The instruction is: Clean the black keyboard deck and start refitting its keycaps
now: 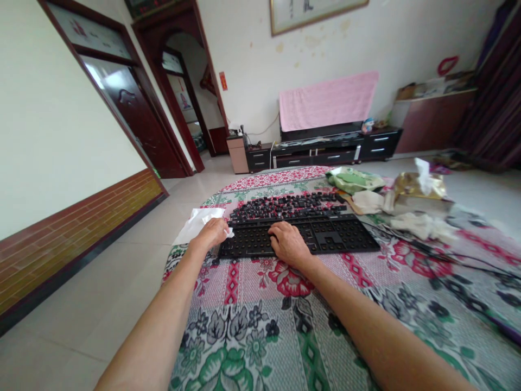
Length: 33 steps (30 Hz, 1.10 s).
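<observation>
A black keyboard point(329, 238) with its keycaps off lies across the flowered tablecloth point(244, 304). At its left end my left hand point(212, 232) is closed on a crumpled white tissue point(230, 232). The tissue shows past the fingertips, near the keyboard's upper left corner. My right hand point(287, 243) lies on the middle of the keyboard with bent fingers on its bare key area. Nothing shows in that hand, though its palm is hidden. Loose black keycaps point(285, 206) are heaped along the keyboard's far side.
White paper point(195, 225) lies left of the keyboard. To the right are used tissues point(423, 225), a gold tissue box point(439, 187), a green bag point(354, 179) and a dark cable point(423, 247). Beyond the table stands a low black cabinet point(380, 144).
</observation>
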Each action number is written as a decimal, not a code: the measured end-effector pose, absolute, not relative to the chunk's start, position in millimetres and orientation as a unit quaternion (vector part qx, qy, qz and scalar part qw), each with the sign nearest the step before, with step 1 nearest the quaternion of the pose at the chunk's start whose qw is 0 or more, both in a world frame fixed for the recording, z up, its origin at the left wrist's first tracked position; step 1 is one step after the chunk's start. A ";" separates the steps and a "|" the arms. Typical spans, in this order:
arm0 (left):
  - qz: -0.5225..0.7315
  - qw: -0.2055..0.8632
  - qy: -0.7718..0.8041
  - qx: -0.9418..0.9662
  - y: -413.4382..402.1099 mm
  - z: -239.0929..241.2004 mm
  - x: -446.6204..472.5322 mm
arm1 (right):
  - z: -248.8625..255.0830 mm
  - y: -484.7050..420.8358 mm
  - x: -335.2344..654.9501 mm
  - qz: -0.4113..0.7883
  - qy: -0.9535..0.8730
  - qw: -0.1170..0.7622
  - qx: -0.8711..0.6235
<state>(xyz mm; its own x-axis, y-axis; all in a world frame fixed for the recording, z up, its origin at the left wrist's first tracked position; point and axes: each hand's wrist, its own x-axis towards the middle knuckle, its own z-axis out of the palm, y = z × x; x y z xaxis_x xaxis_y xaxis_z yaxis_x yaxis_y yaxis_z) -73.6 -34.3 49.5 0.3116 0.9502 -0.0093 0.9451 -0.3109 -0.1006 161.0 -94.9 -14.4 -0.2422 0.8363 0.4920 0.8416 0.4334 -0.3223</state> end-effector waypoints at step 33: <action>0.077 -0.040 -0.660 -0.746 -44.8 62.6 -62.7 | -15.1 -94.8 160.5 0.003 -0.788 0.301 -0.537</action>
